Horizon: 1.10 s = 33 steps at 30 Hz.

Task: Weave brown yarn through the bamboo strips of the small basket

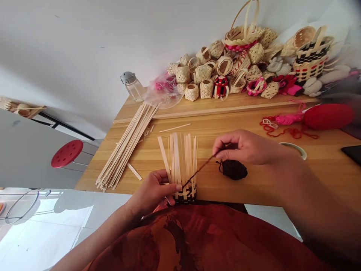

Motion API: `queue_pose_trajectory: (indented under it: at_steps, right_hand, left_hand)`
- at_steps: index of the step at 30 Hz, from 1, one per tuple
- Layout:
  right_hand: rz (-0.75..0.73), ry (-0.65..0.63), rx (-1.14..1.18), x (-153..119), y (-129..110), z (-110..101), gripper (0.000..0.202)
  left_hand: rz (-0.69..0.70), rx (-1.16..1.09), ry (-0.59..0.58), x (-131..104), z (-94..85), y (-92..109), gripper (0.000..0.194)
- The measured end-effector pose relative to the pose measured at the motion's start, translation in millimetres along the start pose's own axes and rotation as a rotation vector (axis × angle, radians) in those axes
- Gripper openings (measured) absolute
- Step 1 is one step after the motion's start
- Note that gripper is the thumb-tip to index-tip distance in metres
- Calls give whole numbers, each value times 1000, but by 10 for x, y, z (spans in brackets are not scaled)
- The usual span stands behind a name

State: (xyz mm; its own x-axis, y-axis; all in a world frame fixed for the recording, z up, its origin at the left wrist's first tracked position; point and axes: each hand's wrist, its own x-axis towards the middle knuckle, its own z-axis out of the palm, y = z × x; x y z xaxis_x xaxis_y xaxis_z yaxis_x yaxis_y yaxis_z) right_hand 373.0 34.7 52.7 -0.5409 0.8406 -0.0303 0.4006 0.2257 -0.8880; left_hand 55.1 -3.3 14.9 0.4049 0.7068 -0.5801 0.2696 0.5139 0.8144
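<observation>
A small half-woven basket (186, 194) with upright pale wooden strips stands at the table's front edge. Dark yarn is woven in a checked band around its lower part. My left hand (155, 188) grips the basket's left side, thumb pressed on its front near the woven band. From there a strand of dark yarn (200, 168) runs taut up and right to my right hand (239, 146), whose fingers pinch it above the table. Just below my right hand lies a dark ball of yarn (234, 169).
Long wooden strips (126, 146) lie in a bundle on the left of the table (158, 162). Several small baskets (203, 73) are heaped along the back. Red yarn (328, 116), a clear bottle (134, 87) and a plastic bag (165, 92) are around. A red stool (67, 153) stands left.
</observation>
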Motion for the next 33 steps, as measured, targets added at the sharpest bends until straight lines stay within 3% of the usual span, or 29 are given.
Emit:
queue_pose_trajectory:
  at_steps: [2,7,12,22,29,33]
  right_hand:
    - [-70,86,119,152,-35,58,16]
    - [-123,141,345,506,-31,180,18]
    - [-182,279,327,678,-24,230,21]
    - [-121,402,140,712,97,240,25]
    - [-328,454,163,696,-64,269,15]
    - [-344,464,150,623,-130,279,16]
  left_hand:
    - [-14,24,1,4,31,9,32]
    - [4,93,-83,28,54,21,24]
    - [13,130,-124,43,58,47,21]
    - [29,100,-161,33,87,102,23]
    - [20,107,-174,53,41,62,25]
    - [23,76,-162,50,30,31,29]
